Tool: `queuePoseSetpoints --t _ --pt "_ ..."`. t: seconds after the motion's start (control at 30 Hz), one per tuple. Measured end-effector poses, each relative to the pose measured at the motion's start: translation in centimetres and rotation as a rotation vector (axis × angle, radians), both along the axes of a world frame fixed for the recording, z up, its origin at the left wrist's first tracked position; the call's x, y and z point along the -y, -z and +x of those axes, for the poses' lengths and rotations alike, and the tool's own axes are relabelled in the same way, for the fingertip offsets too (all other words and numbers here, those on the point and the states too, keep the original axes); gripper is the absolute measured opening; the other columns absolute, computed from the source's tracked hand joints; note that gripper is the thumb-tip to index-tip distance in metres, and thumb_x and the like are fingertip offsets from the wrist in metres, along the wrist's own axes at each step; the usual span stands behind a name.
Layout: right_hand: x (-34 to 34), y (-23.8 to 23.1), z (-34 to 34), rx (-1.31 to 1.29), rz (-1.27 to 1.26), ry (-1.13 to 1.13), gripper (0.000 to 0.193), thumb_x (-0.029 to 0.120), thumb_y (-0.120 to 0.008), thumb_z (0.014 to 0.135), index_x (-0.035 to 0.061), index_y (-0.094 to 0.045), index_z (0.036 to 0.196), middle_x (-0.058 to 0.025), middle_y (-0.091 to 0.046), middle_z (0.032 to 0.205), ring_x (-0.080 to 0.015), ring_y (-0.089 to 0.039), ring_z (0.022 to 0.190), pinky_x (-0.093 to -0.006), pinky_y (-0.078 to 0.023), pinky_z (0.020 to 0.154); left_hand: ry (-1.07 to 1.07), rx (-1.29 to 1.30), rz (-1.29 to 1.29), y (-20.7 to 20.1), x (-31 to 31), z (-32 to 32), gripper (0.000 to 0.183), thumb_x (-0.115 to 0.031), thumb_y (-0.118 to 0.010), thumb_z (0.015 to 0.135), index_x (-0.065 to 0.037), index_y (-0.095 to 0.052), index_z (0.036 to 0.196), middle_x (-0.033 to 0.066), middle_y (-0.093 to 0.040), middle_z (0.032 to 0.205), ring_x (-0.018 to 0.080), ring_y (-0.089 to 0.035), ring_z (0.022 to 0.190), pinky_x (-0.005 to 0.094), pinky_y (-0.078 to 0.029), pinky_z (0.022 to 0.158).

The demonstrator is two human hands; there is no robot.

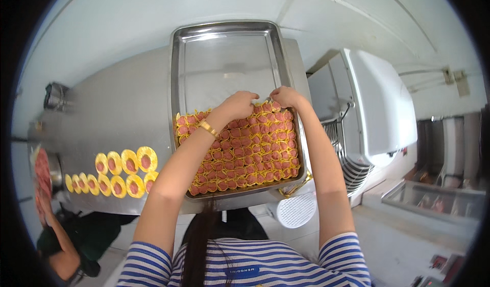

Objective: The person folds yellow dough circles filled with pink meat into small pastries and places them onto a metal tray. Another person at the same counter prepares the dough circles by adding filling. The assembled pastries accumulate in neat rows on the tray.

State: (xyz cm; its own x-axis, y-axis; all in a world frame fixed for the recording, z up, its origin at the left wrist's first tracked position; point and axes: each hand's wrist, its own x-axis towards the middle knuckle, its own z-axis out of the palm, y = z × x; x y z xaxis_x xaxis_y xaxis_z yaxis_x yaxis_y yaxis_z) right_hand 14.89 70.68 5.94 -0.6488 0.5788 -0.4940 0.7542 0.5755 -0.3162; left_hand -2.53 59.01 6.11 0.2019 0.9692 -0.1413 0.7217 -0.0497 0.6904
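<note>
A deep steel tray [229, 57] holds tight rows of open-topped dumplings [240, 149], pink meat filling in yellow wrappers, across its near part. The far part of the tray is bare metal. My left hand [239, 105] hovers over the front row, its fingers stretched to the right and partly apart. At the right end of that row, my right hand [287, 97] has its fingertips closed on a dumpling [275, 105]. The underside of my left hand is hidden.
On the steel table [117, 118] to the left lie flat round yellow wrappers [130, 160] with meat dabs. A co-worker's hand [43, 205] is at the far left beside a mass of meat [43, 172]. A white machine [377, 103] stands right; a white perforated stool [296, 210] is below.
</note>
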Motion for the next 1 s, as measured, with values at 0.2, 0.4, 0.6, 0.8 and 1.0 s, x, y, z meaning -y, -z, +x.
queuePoseSetpoints --t 0.2,0.4,0.6,0.8,1.0 --pt "0.8 -1.0 0.5 -0.025 -0.032 0.106 0.031 0.015 -0.052 0.072 0.008 -0.07 0.096 -0.0201 -0.066 0.085 -0.0301 -0.064 0.08 -0.0356 -0.05 0.073 0.056 -0.004 -0.173 0.0 -1.5 2.3 0.039 -0.005 -0.05 0.075 -0.007 -0.061 0.113 0.0189 -0.064 0.102 0.0339 -0.061 0.094 0.0408 -0.049 0.081" --pt "1.3 -1.7 0.7 -0.061 -0.053 0.194 0.028 0.011 -0.054 0.07 0.0019 -0.07 0.091 -0.0182 -0.066 0.075 -0.0247 -0.062 0.069 -0.0344 -0.049 0.066 0.064 -0.05 -0.193 -1.4 -1.2 2.5 0.039 -0.005 -0.05 0.075 -0.009 -0.062 0.112 0.0187 -0.065 0.097 0.0332 -0.062 0.09 0.041 -0.049 0.079" --pt "1.0 -0.9 1.0 -0.103 -0.083 0.209 0.028 0.009 -0.055 0.072 -0.0007 -0.069 0.093 -0.0164 -0.066 0.074 -0.0214 -0.061 0.068 -0.0339 -0.048 0.065 0.007 0.019 -0.033 -1.9 0.2 1.0 0.034 -0.006 -0.048 0.079 -0.004 -0.061 0.111 0.0174 -0.064 0.102 0.0331 -0.06 0.094 0.0405 -0.048 0.082" --pt "0.6 -0.3 1.6 -0.153 -0.163 0.25 0.025 0.017 -0.06 0.075 -0.0003 -0.069 0.091 -0.0249 -0.064 0.085 -0.0359 -0.064 0.082 -0.0383 -0.05 0.073 -0.05 0.109 0.069 -4.5 5.8 -3.2 0.032 -0.005 -0.045 0.082 -0.002 -0.059 0.11 0.0166 -0.063 0.104 0.0326 -0.059 0.096 0.0396 -0.047 0.084" --pt "-0.3 1.5 2.5 -0.176 -0.204 0.238 0.024 0.019 -0.061 0.075 -0.0018 -0.068 0.084 -0.0244 -0.064 0.081 -0.0344 -0.063 0.073 -0.0393 -0.049 0.068 -0.148 0.13 -0.142 -8.4 15.2 -6.5 0.031 -0.002 -0.046 0.083 -0.003 -0.057 0.112 0.0146 -0.064 0.104 0.0289 -0.061 0.097 0.0379 -0.047 0.085"
